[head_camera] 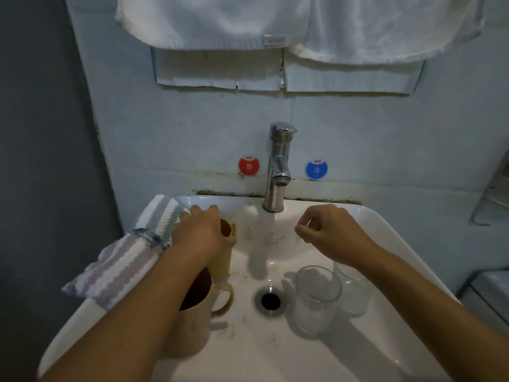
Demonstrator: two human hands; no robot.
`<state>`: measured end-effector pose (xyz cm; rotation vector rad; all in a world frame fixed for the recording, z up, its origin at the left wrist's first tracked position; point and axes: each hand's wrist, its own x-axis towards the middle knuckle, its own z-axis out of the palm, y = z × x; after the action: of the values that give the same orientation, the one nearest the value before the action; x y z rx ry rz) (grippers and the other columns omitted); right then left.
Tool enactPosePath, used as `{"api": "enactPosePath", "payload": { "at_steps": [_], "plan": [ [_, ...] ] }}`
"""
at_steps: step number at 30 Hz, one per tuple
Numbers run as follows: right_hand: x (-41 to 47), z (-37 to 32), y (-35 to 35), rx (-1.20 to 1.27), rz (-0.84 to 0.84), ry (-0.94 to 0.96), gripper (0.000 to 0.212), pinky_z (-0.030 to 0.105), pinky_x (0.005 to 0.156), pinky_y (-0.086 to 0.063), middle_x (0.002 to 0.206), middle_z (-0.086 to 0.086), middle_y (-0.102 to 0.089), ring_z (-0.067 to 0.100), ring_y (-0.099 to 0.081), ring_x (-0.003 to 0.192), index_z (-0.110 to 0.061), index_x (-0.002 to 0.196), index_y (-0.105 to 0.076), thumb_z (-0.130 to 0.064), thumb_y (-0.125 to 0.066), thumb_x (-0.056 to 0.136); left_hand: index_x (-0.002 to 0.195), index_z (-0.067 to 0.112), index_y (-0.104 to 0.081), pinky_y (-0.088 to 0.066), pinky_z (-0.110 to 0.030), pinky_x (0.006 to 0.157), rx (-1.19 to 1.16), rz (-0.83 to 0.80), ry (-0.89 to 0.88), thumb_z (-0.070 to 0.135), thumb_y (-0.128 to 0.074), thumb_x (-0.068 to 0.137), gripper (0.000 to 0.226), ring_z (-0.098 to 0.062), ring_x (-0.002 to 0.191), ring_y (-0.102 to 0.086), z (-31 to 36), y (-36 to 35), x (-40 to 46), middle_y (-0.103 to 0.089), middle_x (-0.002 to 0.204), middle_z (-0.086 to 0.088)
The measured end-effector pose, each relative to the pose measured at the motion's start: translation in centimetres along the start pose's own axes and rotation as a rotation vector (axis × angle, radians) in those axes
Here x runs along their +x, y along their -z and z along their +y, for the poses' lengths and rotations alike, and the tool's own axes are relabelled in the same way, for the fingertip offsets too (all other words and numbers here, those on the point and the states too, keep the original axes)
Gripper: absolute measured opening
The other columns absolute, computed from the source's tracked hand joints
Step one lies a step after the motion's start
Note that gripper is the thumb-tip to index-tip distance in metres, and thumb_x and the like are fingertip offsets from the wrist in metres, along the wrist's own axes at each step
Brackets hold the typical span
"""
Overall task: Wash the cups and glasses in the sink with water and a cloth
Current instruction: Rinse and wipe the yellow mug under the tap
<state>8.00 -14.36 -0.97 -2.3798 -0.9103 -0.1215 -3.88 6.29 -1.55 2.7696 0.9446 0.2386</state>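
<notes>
We see a white sink with four vessels in the basin. Left hand is at the back-left of the basin, fingers curled over the rim of a yellow cup, gripping it from above. Nearer us, a beige mug stands upright along the basin's left side, handle pointing toward the drain; our left forearm crosses over its mouth. Right hand hovers over the back-right of the basin, fingers curled loosely, holding nothing we can make out. Two clear glasses on the right: front glass stands just beside the drain, rear glass just beside it, partly under our right forearm. Striped cloth is draped over the sink's left rim, touching our left wrist. Chrome faucet sits at the back edge, centre; no water stream visible. Red sticker left of it, blue sticker right. White towels hang above.
</notes>
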Motion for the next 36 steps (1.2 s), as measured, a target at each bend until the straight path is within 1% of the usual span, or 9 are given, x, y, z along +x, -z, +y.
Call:
{"api": "enactPosePath", "payload": {
  "at_steps": [6, 9, 13, 16, 22, 25, 29, 34, 36],
  "plan": [
    [0.2, 0.4, 0.4, 0.024, 0.039, -0.004, 0.016, 0.029, 0.078, -0.057, 0.087, -0.003, -0.07, 0.01, -0.065, 0.08, -0.018, 0.098, -0.07, -0.032, -0.064, 0.093, 0.137, 0.036, -0.045, -0.055, -0.042, 0.089, -0.328, -0.02, 0.0, 0.062, -0.059, 0.083, 0.062, -0.027, 0.11, -0.057, 0.4, 1.5, -0.5, -0.053, 0.133, -0.004],
    [0.3, 0.5, 0.4, 0.033, 0.046, -0.009, 0.016, 0.029, 0.078, -0.057, 0.087, -0.003, -0.07, 0.011, -0.065, 0.08, -0.018, 0.099, -0.07, -0.031, -0.064, 0.093, 0.129, 0.028, -0.051, -0.058, -0.037, 0.077, -0.496, -0.09, -0.017, 0.054, -0.05, 0.093, 0.045, -0.024, 0.096, -0.059, 1.6, 1.8, -1.3, -0.052, 0.114, -0.001],
    [0.5, 0.7, 0.3, 0.052, 0.097, -0.003, 0.015, 0.028, 0.077, -0.057, 0.088, -0.002, -0.07, 0.011, -0.065, 0.079, -0.018, 0.098, -0.07, -0.03, -0.064, 0.093, 0.113, 0.023, -0.046, -0.059, -0.044, 0.081, -0.722, -0.183, 0.06, 0.045, -0.041, 0.099, 0.027, -0.025, 0.088, -0.056, 3.5, 1.4, -1.9, -0.048, 0.094, 0.0],
    [0.6, 0.8, 0.3, 0.06, 0.136, 0.005, 0.014, 0.028, 0.077, -0.057, 0.088, -0.002, -0.07, 0.011, -0.065, 0.079, -0.018, 0.097, -0.07, -0.03, -0.064, 0.094, 0.111, 0.02, -0.047, -0.061, -0.044, 0.074, -0.866, -0.215, 0.113, 0.045, -0.04, 0.098, 0.029, -0.025, 0.087, -0.057, 4.3, 0.9, -2.3, -0.05, 0.095, -0.003],
    [0.5, 0.2, 0.6, 0.204, 0.315, 0.129, 0.015, 0.025, 0.07, -0.053, 0.08, -0.005, -0.066, 0.009, -0.062, 0.075, -0.019, 0.096, -0.066, -0.03, -0.057, 0.098, 0.122, 0.016, -0.047, -0.062, -0.042, 0.068, -0.984, -0.228, 0.105, 0.046, -0.041, 0.098, 0.039, -0.027, 0.096, -0.057, 4.8, -0.7, -2.5, -0.052, 0.106, -0.006],
    [0.5, -1.6, 1.7, 0.302, 0.409, 0.261, 0.024, 0.025, 0.069, -0.055, 0.085, -0.008, -0.062, 0.008, -0.061, 0.077, -0.023, 0.118, -0.058, -0.037, -0.049, 0.101, 0.126, 0.016, -0.047, -0.062, -0.04, 0.064, -1.049, -0.254, 0.141, 0.047, -0.039, 0.099, 0.042, -0.029, 0.097, -0.058, 5.2, -1.1, -2.3, -0.052, 0.11, -0.009],
    [2.2, -4.4, 3.3, 0.213, 0.557, 0.44, 0.047, 0.016, 0.066, -0.052, 0.094, -0.015, -0.055, 0.004, -0.058, 0.075, -0.026, 0.146, -0.043, -0.04, -0.046, 0.101, 0.128, 0.016, -0.046, -0.058, -0.033, 0.053, -1.078, -0.278, 0.184, 0.048, -0.037, 0.099, 0.044, -0.031, 0.096, -0.059, 5.5, -1.5, -2.0, -0.052, 0.115, -0.014],
    [5.0, -6.1, 3.8, 0.15, 0.664, 0.52, 0.043, 0.035, 0.068, -0.058, 0.098, 0.003, -0.07, 0.012, -0.063, 0.08, -0.018, 0.129, -0.064, -0.042, -0.044, 0.1, 0.126, 0.016, -0.048, -0.058, -0.032, 0.054, -1.039, -0.289, 0.152, 0.05, -0.036, 0.099, 0.045, -0.031, 0.097, -0.058, 5.8, -2.1, -1.7, -0.053, 0.113, -0.013],
    [5.8, -6.4, 4.0, 0.14, 0.73, 0.539, 0.043, 0.034, 0.066, -0.059, 0.095, 0.004, -0.073, 0.013, -0.066, 0.078, -0.015, 0.116, -0.072, -0.042, -0.045, 0.098, 0.125, 0.016, -0.047, -0.058, -0.032, 0.054, -1.03, -0.294, 0.147, 0.049, -0.037, 0.099, 0.043, -0.029, 0.095, -0.058, 5.9, -2.1, -1.7, -0.052, 0.11, -0.011]
  ]
}}
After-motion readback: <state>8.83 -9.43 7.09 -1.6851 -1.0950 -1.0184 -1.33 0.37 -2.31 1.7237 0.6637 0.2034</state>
